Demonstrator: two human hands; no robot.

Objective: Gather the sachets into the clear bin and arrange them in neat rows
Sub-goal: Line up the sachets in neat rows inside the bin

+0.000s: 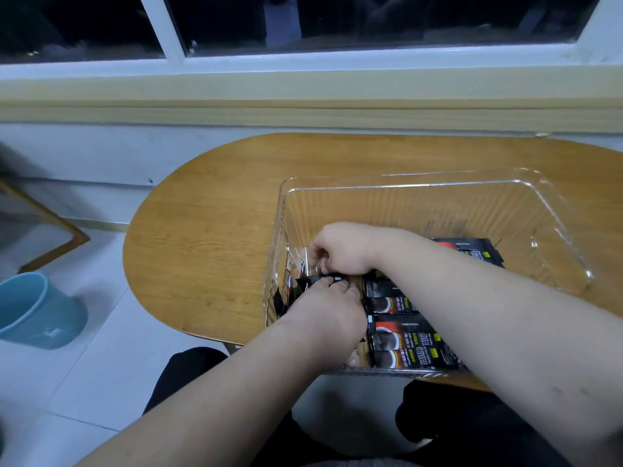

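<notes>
Curled fingers of the left hand (328,310) and right hand (342,252) pinch a black sachet (312,281) lying roughly left-to-right at lower centre, inside the bin (556,227), beside flat sachet rows (401,335) running sideways too, on the table (209,237).

Clear bin (569,237) stands on the wooden tabletop (209,237), its near wall at the tabletop's near edge. Black sachets (404,345) lie flat, side by side, along the bin's near wall; more lie right of its middle. Right hand (340,251), fingers curled, pinches sachets at the bin's left end. Left hand (327,311) sits just nearer, fingertips down on them; its grip is hidden. Blue bucket (37,308) on the floor, well left of the bin
</notes>
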